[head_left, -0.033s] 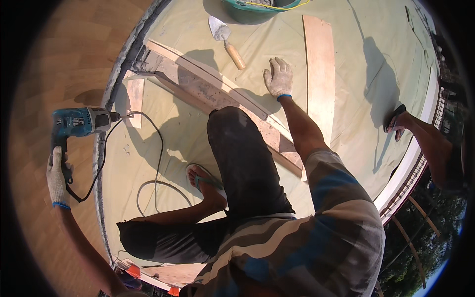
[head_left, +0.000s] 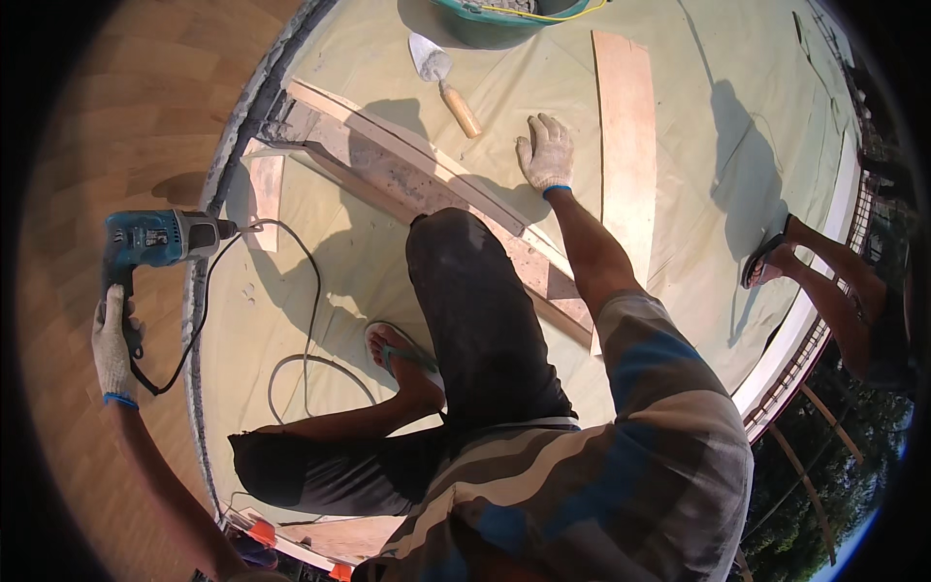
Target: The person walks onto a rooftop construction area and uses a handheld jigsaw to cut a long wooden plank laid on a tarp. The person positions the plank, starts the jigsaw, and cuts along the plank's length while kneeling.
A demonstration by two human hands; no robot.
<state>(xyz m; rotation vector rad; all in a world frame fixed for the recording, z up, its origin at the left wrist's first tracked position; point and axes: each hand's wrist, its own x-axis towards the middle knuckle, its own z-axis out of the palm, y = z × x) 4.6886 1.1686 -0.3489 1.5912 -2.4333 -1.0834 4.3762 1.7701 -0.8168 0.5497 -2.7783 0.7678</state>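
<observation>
My left hand (head_left: 116,344) in a white knit glove grips the handle of a blue power drill (head_left: 155,236); its bit points right, over a short wood piece (head_left: 267,175), and a black cord trails from the handle. My gloved right hand (head_left: 546,150) rests with fingers apart on the pale plastic sheet (head_left: 698,242), between a trowel (head_left: 461,107) with a wooden handle and a long light board (head_left: 621,116). Below it a dirty channel of wood boards (head_left: 378,145) lies diagonally, partly hidden by my bent leg.
A green tub (head_left: 495,24) of grey material stands at the top. Another person's legs in sandals (head_left: 815,272) are at the right, near the white edge and rebar grid. Wood flooring (head_left: 97,126) lies left of a rough grey edge. Orange pieces (head_left: 262,533) show at the bottom left.
The drill has shifted very slightly in my left hand. The other person's legs have moved, with a second leg now showing. My right hand stays in place.
</observation>
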